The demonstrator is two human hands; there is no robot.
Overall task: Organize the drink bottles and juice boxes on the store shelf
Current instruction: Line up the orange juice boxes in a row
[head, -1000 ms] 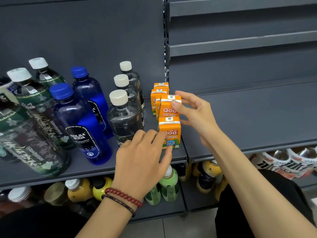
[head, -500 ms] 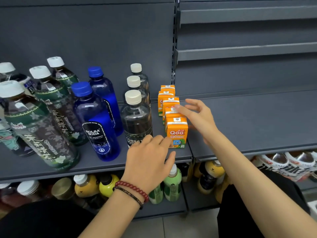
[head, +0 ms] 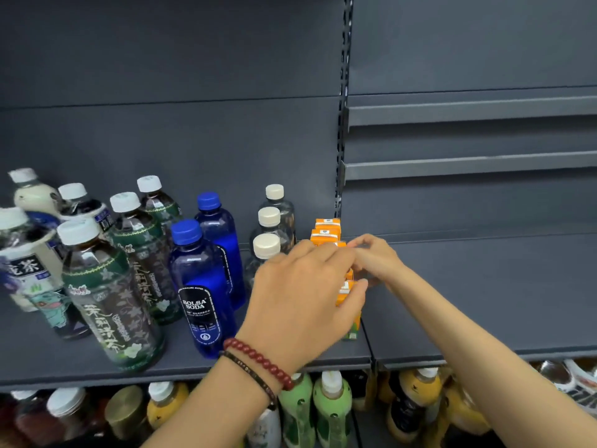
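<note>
- Since half a second before, my left hand (head: 303,295) had risen from in front of the nearest carton and come down over the row of juice boxes (head: 327,225), while my right hand (head: 379,261) had closed in against the row from its right side.
- My left hand lay across the tops of the near cartons, its fingers bent over them and its thumb curled across the top of the front box (head: 352,321).
- Only that carton's lower right corner and slivers of orange between thumb and forefinger showed past my left hand.
- My right hand touched the right flank of the row, its fingertips meeting those of my left hand. It was blurred and half hidden, so I could not tell whether it gripped a carton or only pressed against it.
- The two farthest cartons stood upright and uncovered just beyond both sets of fingertips.
- The clear bottles (head: 266,250) stood in a file just left of my left hand, partly hidden behind its knuckles.
- The blue bottles (head: 202,286) stood farther left of that hand.
- The grey shelf (head: 452,302) carried the row and ran on to the right, under my right forearm.
- Two bracelets (head: 258,360) circled my left wrist.
</note>
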